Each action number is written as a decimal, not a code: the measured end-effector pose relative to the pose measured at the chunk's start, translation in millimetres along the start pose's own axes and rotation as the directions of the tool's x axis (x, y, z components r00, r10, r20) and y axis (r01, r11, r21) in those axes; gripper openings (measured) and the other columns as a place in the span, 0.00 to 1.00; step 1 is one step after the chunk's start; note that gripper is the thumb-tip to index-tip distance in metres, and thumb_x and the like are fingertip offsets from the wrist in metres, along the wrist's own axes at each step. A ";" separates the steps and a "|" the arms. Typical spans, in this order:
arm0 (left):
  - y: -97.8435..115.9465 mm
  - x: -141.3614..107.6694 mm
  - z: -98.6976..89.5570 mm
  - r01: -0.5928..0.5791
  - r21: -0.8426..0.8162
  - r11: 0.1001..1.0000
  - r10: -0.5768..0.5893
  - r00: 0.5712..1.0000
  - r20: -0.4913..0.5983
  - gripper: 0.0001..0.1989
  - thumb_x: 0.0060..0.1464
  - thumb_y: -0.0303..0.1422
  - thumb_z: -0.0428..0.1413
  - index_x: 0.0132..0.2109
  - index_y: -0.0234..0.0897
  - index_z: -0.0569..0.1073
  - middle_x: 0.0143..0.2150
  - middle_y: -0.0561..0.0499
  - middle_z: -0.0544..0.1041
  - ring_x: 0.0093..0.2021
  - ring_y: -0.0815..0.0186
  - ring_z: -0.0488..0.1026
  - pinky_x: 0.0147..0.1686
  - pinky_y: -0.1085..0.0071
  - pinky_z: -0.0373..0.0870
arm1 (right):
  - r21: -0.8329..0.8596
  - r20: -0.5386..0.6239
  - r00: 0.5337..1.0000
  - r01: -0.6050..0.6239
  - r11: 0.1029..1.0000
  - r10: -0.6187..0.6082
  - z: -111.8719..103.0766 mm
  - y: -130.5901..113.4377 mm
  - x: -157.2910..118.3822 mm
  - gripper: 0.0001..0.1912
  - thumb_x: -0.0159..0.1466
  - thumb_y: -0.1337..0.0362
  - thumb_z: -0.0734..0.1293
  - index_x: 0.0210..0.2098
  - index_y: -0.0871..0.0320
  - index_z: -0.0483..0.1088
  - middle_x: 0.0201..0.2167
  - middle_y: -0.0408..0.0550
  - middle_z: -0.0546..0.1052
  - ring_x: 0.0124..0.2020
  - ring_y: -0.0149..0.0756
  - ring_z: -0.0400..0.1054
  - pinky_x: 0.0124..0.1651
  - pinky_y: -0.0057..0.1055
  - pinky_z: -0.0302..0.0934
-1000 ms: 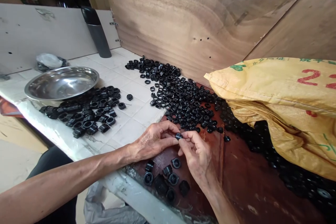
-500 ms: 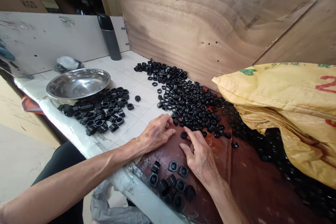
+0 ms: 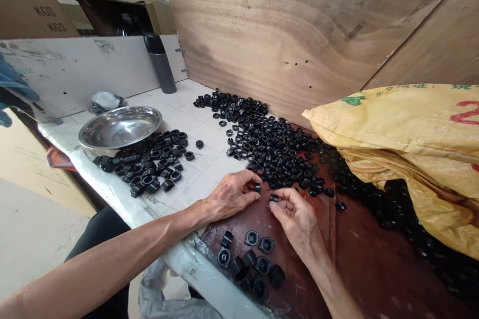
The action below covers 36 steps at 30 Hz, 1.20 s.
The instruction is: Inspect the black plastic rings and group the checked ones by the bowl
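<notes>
Between the thumb and fingers of my left hand (image 3: 235, 192) is a small black plastic ring (image 3: 257, 188). My right hand (image 3: 297, 214) pinches a black plastic cap (image 3: 274, 198) between thumb and index finger, a short gap to the right of the left hand's ring. Just beyond both hands spreads a large heap of black plastic rings (image 3: 275, 147). Nearer me, on the brown board (image 3: 299, 279), lies a small group of round black caps (image 3: 263, 265), some with their open insides facing up. Left of my left hand is another pile of black parts (image 3: 149, 167).
A shiny metal bowl (image 3: 120, 127) rests by the left pile, its rim over some parts. Behind it stands a dark grey flask (image 3: 160, 64). A wooden panel (image 3: 299, 30) closes off the back. On the right, a yellow woven sack (image 3: 407, 129) lies against more black parts.
My right hand has picked up a black cap from the heap's near edge. My left hand now holds a ring drawn slightly away from the heap. The view has shifted a little.
</notes>
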<state>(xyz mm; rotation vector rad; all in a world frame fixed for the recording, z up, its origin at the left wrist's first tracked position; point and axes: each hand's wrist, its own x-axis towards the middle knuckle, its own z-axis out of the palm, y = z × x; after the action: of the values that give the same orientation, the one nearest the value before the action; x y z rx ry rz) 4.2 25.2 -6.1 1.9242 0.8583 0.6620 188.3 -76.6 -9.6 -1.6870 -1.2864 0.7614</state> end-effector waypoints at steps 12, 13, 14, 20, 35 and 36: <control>7.9 -4.2 1.1 0.113 -0.704 0.701 0.016 0.985 0.174 0.13 0.55 0.30 0.67 0.47 0.35 0.77 0.48 0.47 0.78 0.49 0.63 0.77 0.54 0.63 0.72 | 0.113 -0.135 0.974 0.197 0.974 -0.181 7.2 -14.2 -7.4 0.08 0.65 0.61 0.70 0.43 0.53 0.79 0.43 0.49 0.81 0.41 0.39 0.77 0.44 0.32 0.73; 8.9 -4.8 1.0 0.099 -0.693 0.714 0.021 0.987 0.162 0.12 0.55 0.30 0.67 0.46 0.34 0.78 0.49 0.46 0.77 0.50 0.61 0.77 0.55 0.62 0.72 | 0.082 -0.137 0.971 0.208 0.975 -0.196 7.1 -14.5 -8.1 0.08 0.66 0.61 0.70 0.43 0.53 0.79 0.43 0.49 0.81 0.42 0.39 0.77 0.45 0.32 0.73; 10.0 -5.5 1.0 0.087 -0.684 0.725 0.021 0.989 0.148 0.12 0.55 0.31 0.67 0.45 0.34 0.79 0.50 0.46 0.77 0.51 0.60 0.77 0.55 0.61 0.73 | 0.063 -0.133 0.970 0.213 0.975 -0.203 6.9 -14.5 -8.7 0.08 0.66 0.61 0.70 0.44 0.53 0.79 0.44 0.49 0.81 0.42 0.39 0.76 0.45 0.33 0.73; 15.3 -9.0 2.7 0.074 -0.673 0.736 0.023 0.991 0.133 0.13 0.55 0.34 0.67 0.46 0.34 0.78 0.49 0.46 0.78 0.47 0.59 0.80 0.52 0.59 0.77 | 0.030 -0.147 0.966 0.220 0.975 -0.213 8.1 -11.0 -11.3 0.13 0.67 0.58 0.70 0.49 0.55 0.75 0.39 0.49 0.82 0.38 0.39 0.78 0.41 0.32 0.74; 10.8 -10.8 5.0 0.004 -0.666 0.746 0.100 0.988 0.117 0.12 0.58 0.33 0.65 0.48 0.34 0.77 0.50 0.44 0.76 0.49 0.59 0.79 0.51 0.60 0.77 | -0.105 -0.009 0.975 0.218 0.970 -0.221 -0.4 -19.1 -11.1 0.14 0.70 0.54 0.66 0.32 0.55 0.75 0.21 0.43 0.77 0.20 0.33 0.71 0.26 0.27 0.64; 11.2 -10.9 4.6 -0.008 -0.658 0.753 0.116 0.986 0.121 0.12 0.59 0.33 0.65 0.48 0.34 0.77 0.50 0.44 0.76 0.50 0.59 0.78 0.52 0.60 0.77 | -0.107 0.001 0.980 0.198 0.974 -0.199 -1.1 -20.8 -11.0 0.16 0.69 0.53 0.67 0.29 0.55 0.73 0.20 0.42 0.75 0.19 0.32 0.69 0.25 0.26 0.62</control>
<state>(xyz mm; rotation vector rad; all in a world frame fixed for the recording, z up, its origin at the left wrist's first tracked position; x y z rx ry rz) 4.2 10.3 0.6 1.3327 0.3762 0.7240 177.0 -85.4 9.1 -1.6131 -1.4862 0.5743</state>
